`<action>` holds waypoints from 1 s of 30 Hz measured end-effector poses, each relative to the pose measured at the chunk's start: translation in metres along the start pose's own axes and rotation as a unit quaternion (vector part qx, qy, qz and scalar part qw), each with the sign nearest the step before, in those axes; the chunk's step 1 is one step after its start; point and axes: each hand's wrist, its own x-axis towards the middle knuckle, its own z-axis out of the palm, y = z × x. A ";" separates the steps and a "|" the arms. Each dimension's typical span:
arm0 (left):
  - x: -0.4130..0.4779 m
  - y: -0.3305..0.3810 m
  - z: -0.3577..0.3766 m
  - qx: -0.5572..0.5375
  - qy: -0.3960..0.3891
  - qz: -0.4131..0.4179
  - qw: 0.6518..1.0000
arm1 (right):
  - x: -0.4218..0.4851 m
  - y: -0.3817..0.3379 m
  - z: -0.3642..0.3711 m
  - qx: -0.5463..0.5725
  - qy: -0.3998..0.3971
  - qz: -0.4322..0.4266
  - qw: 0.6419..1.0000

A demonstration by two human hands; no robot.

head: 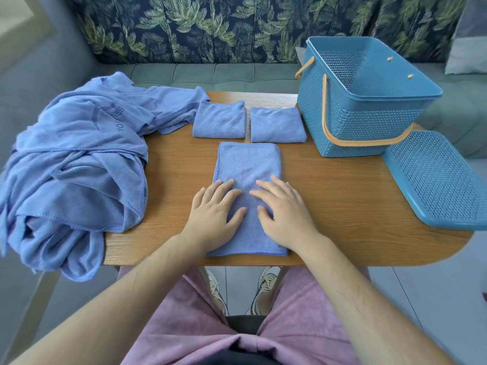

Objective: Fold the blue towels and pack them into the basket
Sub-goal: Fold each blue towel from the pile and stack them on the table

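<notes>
Two bare forearms reach forward over a lap in pink shorts (303, 325), and a pair of pale sneakers (263, 288) shows on the floor below the near edge of the wooden table (342, 206). Both hands lie palm down on the near half of a long folded towel (247, 159). The left hand (213, 209) and the right hand (282, 209) sit side by side with fingers straight and spread, pressing flat on the cloth and gripping nothing. This towel is a narrow blue strip in the middle of the table. Its long axis runs straight away from the person, one short end at the near table edge and the other pointing toward the bench.

Just past its far end, two small squares rest side by side with a thin gap between them, the left folded towel (220, 119) and the right folded towel (278, 125). To the left a loose heap of towels (79, 154), the same blue, sprawls over the table's left end and hangs off the edge; dark lettering shows on one fold.

On the far right stands the blue basket (355, 127), open-topped, with its orange handles (325, 109) dropped down against its woven-look sides. Its inside looks bare. The blue perforated lid (434, 180) lies flat on the table just beside the basket, on the nearer side. Behind the table runs a grey-green bench seat (210, 75) with a leaf-print backrest (210, 22).
</notes>
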 end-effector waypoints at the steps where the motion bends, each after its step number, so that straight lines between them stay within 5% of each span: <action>1: -0.006 0.001 -0.005 -0.009 -0.003 0.021 1.000 | -0.011 -0.001 -0.002 0.003 0.017 -0.019 1.000; 4: -0.033 0.005 -0.021 -0.037 -0.005 0.117 0.992 | -0.046 -0.001 -0.005 0.022 0.032 -0.047 0.998; 10: -0.067 -0.002 -0.020 -0.024 -0.044 0.166 0.985 | -0.083 0.002 -0.003 -0.013 -0.099 -0.090 0.991; 17: -0.095 0.003 -0.033 -0.045 -0.039 0.213 0.975 | -0.109 0.001 -0.010 0.013 -0.046 -0.127 0.991; 22: -0.108 0.011 -0.055 -0.240 0.021 0.090 0.966 | -0.117 -0.007 -0.038 0.163 -0.015 -0.067 0.984; 30: -0.085 0.020 -0.069 -0.323 0.025 -0.037 0.945 | -0.094 -0.014 -0.045 0.283 0.068 0.058 0.955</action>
